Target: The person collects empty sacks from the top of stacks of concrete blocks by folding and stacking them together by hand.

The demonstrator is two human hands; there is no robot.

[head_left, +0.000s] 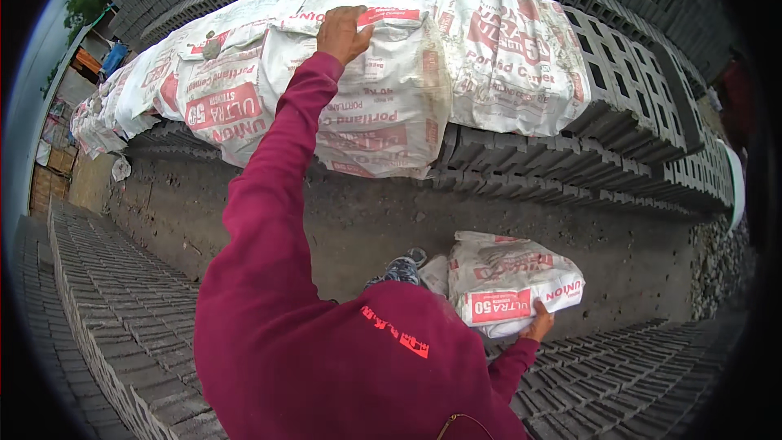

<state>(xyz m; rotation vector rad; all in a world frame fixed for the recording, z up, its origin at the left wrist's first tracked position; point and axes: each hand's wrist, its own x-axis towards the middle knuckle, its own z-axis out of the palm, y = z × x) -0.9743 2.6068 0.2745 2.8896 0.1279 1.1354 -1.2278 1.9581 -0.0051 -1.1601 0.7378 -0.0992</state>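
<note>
Spreading sacks over the concrete blocks seems in hand: the left hand, half-curled, rests on a draped sack, grip unclear, while the right hand clasps a sack bundle low alongside; next probably calls for smoothing the draped edge.

Location of visible print
We find a red panel with white block letters and a numeral on the lower sack at 4 o'clock, and a similar panel on the left sack at 10 o'clock; faint red lettering on the centre sack at 12 o'clock; red lettering on the right sack between 1 and 2 o'clock; and bright red print on the maroon top at 6 o'clock.
</note>
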